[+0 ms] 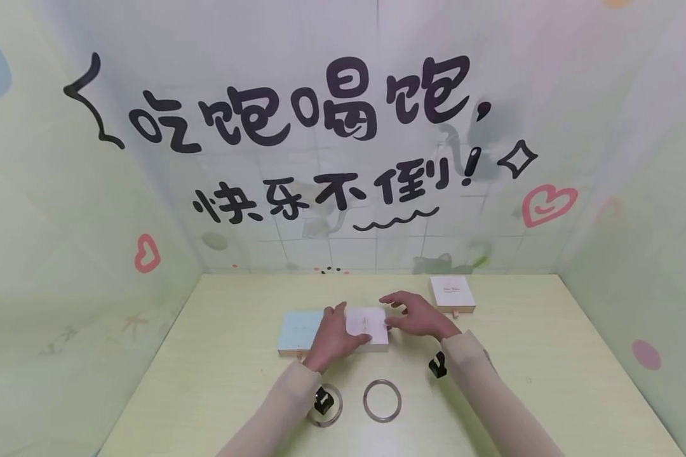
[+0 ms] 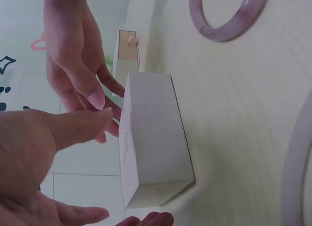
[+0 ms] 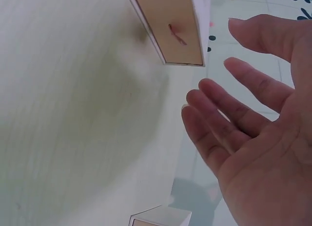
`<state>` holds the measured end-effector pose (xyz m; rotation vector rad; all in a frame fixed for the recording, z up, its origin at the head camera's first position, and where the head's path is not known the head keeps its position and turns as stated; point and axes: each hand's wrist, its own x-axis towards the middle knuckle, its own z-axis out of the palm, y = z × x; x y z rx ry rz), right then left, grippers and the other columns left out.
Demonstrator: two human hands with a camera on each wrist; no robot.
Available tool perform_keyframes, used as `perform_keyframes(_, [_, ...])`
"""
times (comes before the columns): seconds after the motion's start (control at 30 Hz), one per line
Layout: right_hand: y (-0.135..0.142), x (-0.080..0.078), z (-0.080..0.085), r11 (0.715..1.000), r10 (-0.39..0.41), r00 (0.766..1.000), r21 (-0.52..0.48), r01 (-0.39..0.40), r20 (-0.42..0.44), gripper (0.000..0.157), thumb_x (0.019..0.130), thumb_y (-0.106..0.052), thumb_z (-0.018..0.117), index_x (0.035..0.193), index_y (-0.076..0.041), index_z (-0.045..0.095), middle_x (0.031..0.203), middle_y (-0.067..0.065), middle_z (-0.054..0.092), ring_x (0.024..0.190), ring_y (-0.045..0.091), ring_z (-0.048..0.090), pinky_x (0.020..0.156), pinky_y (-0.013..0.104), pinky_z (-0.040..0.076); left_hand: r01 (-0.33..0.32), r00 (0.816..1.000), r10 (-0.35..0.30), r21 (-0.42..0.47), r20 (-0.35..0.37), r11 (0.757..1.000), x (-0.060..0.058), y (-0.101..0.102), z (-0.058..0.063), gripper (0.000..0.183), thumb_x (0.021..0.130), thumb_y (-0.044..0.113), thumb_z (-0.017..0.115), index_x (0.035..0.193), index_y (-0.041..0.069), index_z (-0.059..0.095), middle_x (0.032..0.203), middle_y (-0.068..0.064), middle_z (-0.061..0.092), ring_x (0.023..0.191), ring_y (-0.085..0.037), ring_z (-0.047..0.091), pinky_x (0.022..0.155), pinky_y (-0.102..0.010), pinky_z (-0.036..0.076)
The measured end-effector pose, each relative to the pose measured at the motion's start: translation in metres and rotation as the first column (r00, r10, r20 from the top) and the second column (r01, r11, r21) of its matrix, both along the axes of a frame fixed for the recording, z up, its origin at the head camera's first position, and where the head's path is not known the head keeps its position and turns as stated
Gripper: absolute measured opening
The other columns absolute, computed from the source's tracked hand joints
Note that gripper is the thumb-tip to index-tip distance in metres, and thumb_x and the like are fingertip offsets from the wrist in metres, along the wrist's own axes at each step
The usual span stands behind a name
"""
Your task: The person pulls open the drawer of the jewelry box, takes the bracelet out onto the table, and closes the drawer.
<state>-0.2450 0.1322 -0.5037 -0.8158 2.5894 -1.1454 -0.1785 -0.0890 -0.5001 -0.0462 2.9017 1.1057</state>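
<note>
A white drawer-style box (image 1: 367, 322) lies near the middle of the table, its tan drawer face (image 3: 171, 28) with a small ribbon pull showing in the right wrist view. Over its left side is my left hand (image 1: 334, 336), thumb stretched across near the top and fingers spread, not curled round it. My right hand (image 1: 416, 315) hovers by the right side with loosely bent fingers; in the right wrist view a gap separates its palm from the box. A light blue box (image 1: 297, 331) sits just left, partly covered by the left hand.
Two pale mauve bangles lie in front, a left bangle (image 1: 322, 424) under the left wrist and a right bangle (image 1: 382, 420). Another white box (image 1: 453, 291) stands at the back right. Printed walls (image 1: 343, 254) enclose the table (image 1: 223, 381) on three sides.
</note>
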Motion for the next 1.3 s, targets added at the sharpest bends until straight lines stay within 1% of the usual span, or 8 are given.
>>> perform_keyframes(0.2, [-0.007, -0.010, 0.000, 0.998, 0.060, 0.998, -0.003, -0.060, 0.014, 0.045, 0.093, -0.014, 0.072, 0.136, -0.001, 0.062, 0.134, 0.017, 0.065, 0.119, 0.035, 0.062, 0.098, 0.048, 0.055, -0.038, 0.999, 0.037, 0.022, 0.016, 0.999, 0.011, -0.003, -0.005, 0.085, 0.079, 0.024, 0.088, 0.144, -0.009, 0.045, 0.125, -0.027, 0.053, 0.098, -0.031, 0.057, 0.094, -0.051, 0.053])
perform_keyframes(0.4, [-0.011, -0.012, 0.000, 0.998, 0.063, 0.995, 0.018, -0.065, 0.080, 0.038, 0.093, -0.010, 0.071, 0.130, -0.003, 0.067, 0.124, 0.013, 0.068, 0.112, 0.030, 0.065, 0.094, 0.041, 0.057, 0.017, 1.000, -0.015, 0.061, -0.021, 0.998, 0.015, -0.003, -0.009, 0.061, 0.085, 0.015, 0.082, 0.132, -0.012, 0.054, 0.114, -0.023, 0.060, 0.095, -0.026, 0.053, 0.088, -0.047, 0.051])
perform_keyframes(0.63, [-0.014, -0.013, -0.002, 0.999, 0.018, 0.992, 0.025, -0.021, 0.129, 0.035, 0.092, -0.006, 0.074, 0.126, -0.009, 0.071, 0.119, 0.009, 0.069, 0.108, 0.025, 0.066, 0.089, 0.036, 0.058, 0.004, 0.999, -0.002, 0.057, -0.032, 0.998, 0.017, -0.002, -0.009, 0.060, 0.086, 0.015, 0.081, 0.132, -0.012, 0.054, 0.106, -0.020, 0.060, 0.091, -0.024, 0.052, 0.082, -0.042, 0.049])
perform_keyframes(0.77, [-0.014, -0.013, -0.003, 1.000, 0.007, 0.990, 0.016, -0.009, 0.138, 0.034, 0.091, -0.004, 0.074, 0.125, -0.009, 0.071, 0.117, 0.009, 0.069, 0.108, 0.026, 0.066, 0.087, 0.036, 0.058, -0.005, 0.999, 0.007, 0.069, -0.032, 0.998, 0.018, -0.001, -0.009, 0.059, 0.086, 0.013, 0.081, 0.131, -0.013, 0.054, 0.104, -0.019, 0.060, 0.089, -0.024, 0.053, 0.079, -0.040, 0.049])
perform_keyframes(0.87, [-0.013, -0.013, -0.004, 1.000, 0.020, 0.992, 0.006, -0.021, 0.124, 0.035, 0.091, -0.004, 0.074, 0.125, -0.007, 0.071, 0.117, 0.010, 0.070, 0.107, 0.026, 0.067, 0.086, 0.036, 0.058, -0.005, 0.999, 0.007, 0.067, -0.035, 0.998, 0.018, -0.001, -0.008, 0.059, 0.085, 0.012, 0.081, 0.131, -0.014, 0.054, 0.105, -0.021, 0.061, 0.090, -0.027, 0.056, 0.080, -0.043, 0.051])
perform_keyframes(1.0, [-0.011, -0.012, -0.005, 1.000, 0.025, 0.995, -0.005, -0.025, 0.098, 0.034, 0.090, -0.005, 0.075, 0.124, -0.005, 0.071, 0.115, 0.011, 0.071, 0.106, 0.027, 0.068, 0.085, 0.034, 0.058, 0.001, 0.999, 0.002, 0.054, -0.042, 0.999, 0.016, 0.001, -0.008, 0.062, 0.084, 0.012, 0.081, 0.131, -0.015, 0.053, 0.112, -0.027, 0.063, 0.100, -0.036, 0.062, 0.089, -0.051, 0.054])
perform_keyframes(1.1, [-0.009, -0.011, -0.006, 1.000, 0.017, 0.996, -0.007, -0.017, 0.085, 0.034, 0.090, -0.006, 0.076, 0.123, -0.005, 0.071, 0.114, 0.011, 0.071, 0.105, 0.026, 0.068, 0.085, 0.034, 0.058, 0.002, 0.999, 0.000, 0.047, -0.037, 0.999, 0.012, 0.001, -0.008, 0.061, 0.083, 0.011, 0.082, 0.130, -0.015, 0.053, 0.118, -0.029, 0.064, 0.107, -0.040, 0.064, 0.094, -0.053, 0.053])
perform_keyframes(1.3, [-0.006, -0.006, -0.010, 0.999, -0.023, 0.997, -0.030, 0.026, 0.077, 0.035, 0.088, -0.009, 0.080, 0.121, -0.004, 0.071, 0.110, 0.010, 0.072, 0.101, 0.023, 0.068, 0.083, 0.033, 0.056, 0.020, 1.000, -0.020, 0.036, -0.016, 0.999, 0.004, -0.001, -0.006, 0.052, 0.082, 0.007, 0.082, 0.124, -0.013, 0.057, 0.111, -0.025, 0.064, 0.095, -0.033, 0.063, 0.087, -0.048, 0.054])
